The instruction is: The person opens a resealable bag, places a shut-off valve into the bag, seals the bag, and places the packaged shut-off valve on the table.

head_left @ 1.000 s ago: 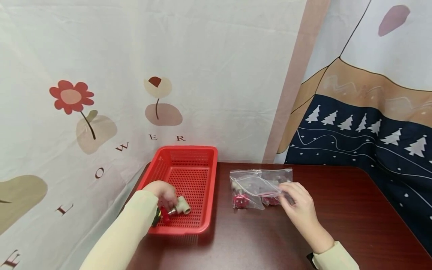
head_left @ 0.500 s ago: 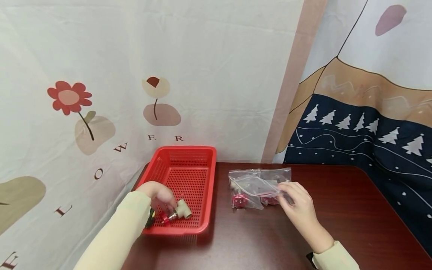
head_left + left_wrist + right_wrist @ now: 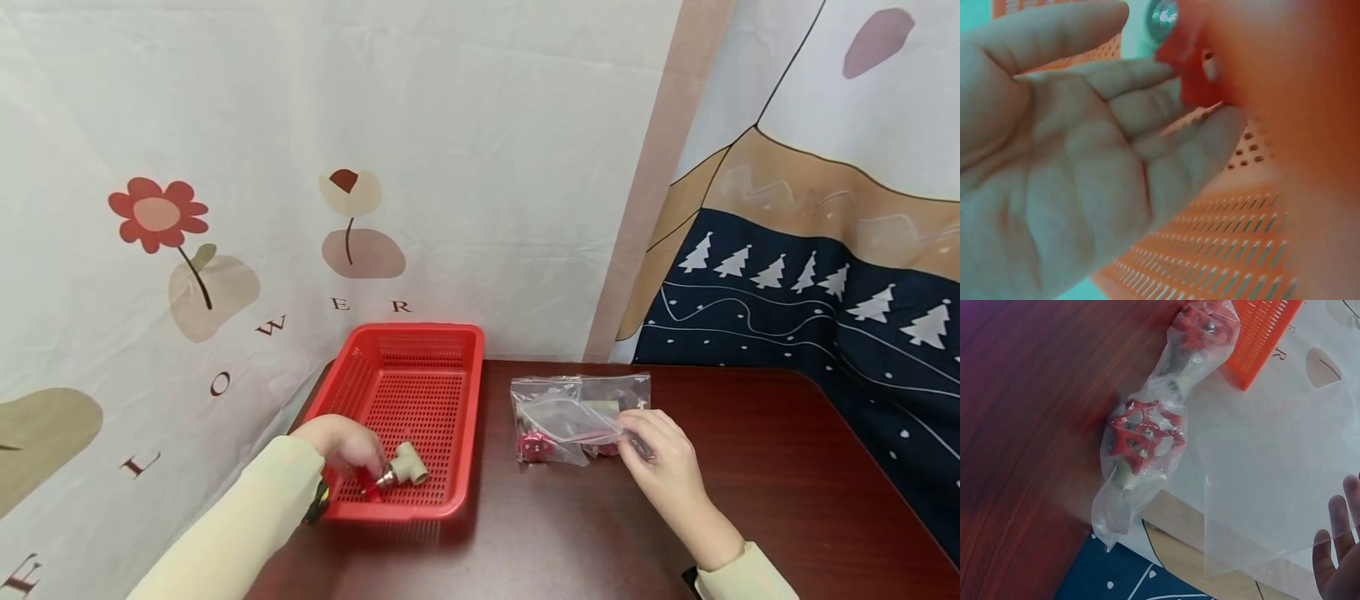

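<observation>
Inside the red basket (image 3: pixel 472 417), my left hand (image 3: pixel 341 442) reaches down to a stop valve (image 3: pixel 408 464) with a beige tee body, metal collar and red handwheel. The left wrist view shows the palm, fingers touching the red handwheel (image 3: pixel 1194 59), the thumb held apart from it. Out on the table, my right hand (image 3: pixel 667 458) pinches the edge of a clear zip-lock bag (image 3: pixel 566 419); that bag looks flat in the right wrist view. Behind it lie two bagged valves, one left (image 3: pixel 536 446) and one right (image 3: pixel 606 448), the latter partly hidden.
The basket stands left on the dark wooden table (image 3: pixel 540 533), close to the printed curtain (image 3: pixel 487 167). In the right wrist view, a bagged valve (image 3: pixel 1147 434) and another bagged valve (image 3: pixel 1207 325) lie in a row near the basket corner.
My left hand has drawn slightly left, showing more of the valve's beige body and metal collar. The valve has shifted a little. My right hand stays on the bag, whose mouth has changed shape slightly.
</observation>
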